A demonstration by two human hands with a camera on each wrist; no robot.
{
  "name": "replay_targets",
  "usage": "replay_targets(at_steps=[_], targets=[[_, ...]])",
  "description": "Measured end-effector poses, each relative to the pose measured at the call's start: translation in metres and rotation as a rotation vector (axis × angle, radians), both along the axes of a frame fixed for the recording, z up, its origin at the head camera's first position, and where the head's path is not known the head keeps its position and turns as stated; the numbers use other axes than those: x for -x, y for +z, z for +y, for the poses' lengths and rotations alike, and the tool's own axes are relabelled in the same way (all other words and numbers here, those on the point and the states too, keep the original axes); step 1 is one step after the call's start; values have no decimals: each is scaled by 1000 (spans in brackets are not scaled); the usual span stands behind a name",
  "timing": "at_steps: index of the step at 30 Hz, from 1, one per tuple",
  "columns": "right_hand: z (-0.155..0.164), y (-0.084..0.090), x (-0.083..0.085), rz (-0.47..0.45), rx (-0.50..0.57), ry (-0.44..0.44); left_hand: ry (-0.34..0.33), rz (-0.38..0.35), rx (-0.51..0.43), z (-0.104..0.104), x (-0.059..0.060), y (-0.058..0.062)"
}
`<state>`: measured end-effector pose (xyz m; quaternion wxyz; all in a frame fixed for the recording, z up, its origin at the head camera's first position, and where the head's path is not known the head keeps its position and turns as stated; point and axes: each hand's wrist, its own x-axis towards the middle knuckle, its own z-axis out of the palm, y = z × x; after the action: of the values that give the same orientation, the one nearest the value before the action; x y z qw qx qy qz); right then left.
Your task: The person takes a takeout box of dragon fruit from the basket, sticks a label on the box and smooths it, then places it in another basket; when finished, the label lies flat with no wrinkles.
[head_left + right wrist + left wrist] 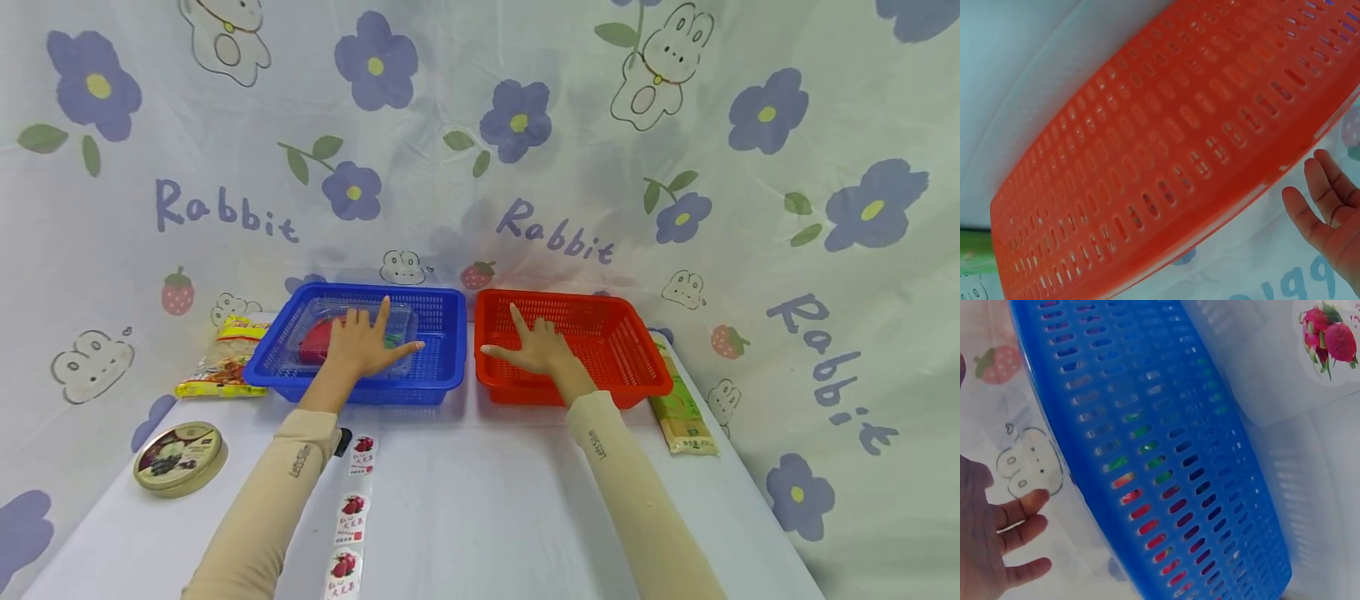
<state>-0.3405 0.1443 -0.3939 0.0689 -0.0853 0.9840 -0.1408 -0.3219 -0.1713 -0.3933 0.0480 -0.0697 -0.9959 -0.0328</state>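
Note:
My left hand [362, 343] is over the blue basket [442, 385], thumb and index finger spread and the other fingers partly bent. Beneath it in the basket lies a clear plastic box [408, 321] with something dark pink and a bit of green inside, partly hidden by the hand. My right hand [538, 346] hovers over the red basket [645, 383], thumb and index finger stretched apart, and grips nothing. In the left wrist view, the fingers [1025, 534] show beyond the blue rim; in the right wrist view, the fingers [1310, 219] show beyond the red rim.
A yellow food packet [225, 362] leans left of the blue basket, with a round gold tin [180, 458] in front. A strip of dragon fruit stickers [351, 508] runs toward me beside the left sleeve. A green packet [686, 408] lies right of the red basket.

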Motion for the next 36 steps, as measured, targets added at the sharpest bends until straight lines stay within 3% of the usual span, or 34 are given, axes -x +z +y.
replay_targets(at_steps=[36], targets=[[-30,-11,-5,14,-36,37,41,67,-22,0,-35,-18]])
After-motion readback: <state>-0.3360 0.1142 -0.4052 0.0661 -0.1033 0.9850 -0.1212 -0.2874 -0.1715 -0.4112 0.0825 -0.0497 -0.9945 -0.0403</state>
